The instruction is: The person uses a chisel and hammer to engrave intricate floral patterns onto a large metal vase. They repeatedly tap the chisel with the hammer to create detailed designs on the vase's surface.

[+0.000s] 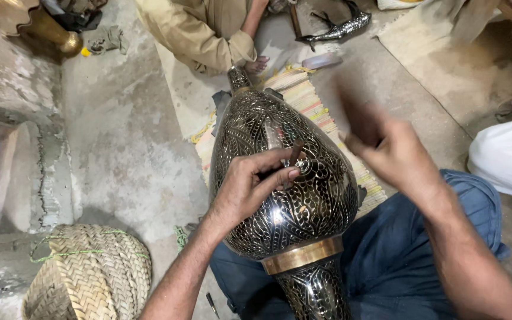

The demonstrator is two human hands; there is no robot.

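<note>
Rough concrete floor point(120, 142), striped woven mat point(315, 106) beneath the work. Large engraved metal vase point(280, 178), black with silver pattern and a brass band point(300, 256), lies tilted across the person's lap, neck pointing away. Judged heavy, rigid, glossy and likely slippery; the narrow neck and banded foot look like the surest holds. Woven basket point(90, 272) at lower left. Another person in khaki clothing point(208, 29) sits beyond. Left hand point(250, 186) rests on the vase, fingers pinched around a small chisel point(294, 155). Right hand point(386, 151) raised, blurred; fingers seem closed, contents unclear. No packages or labels seen.
</note>
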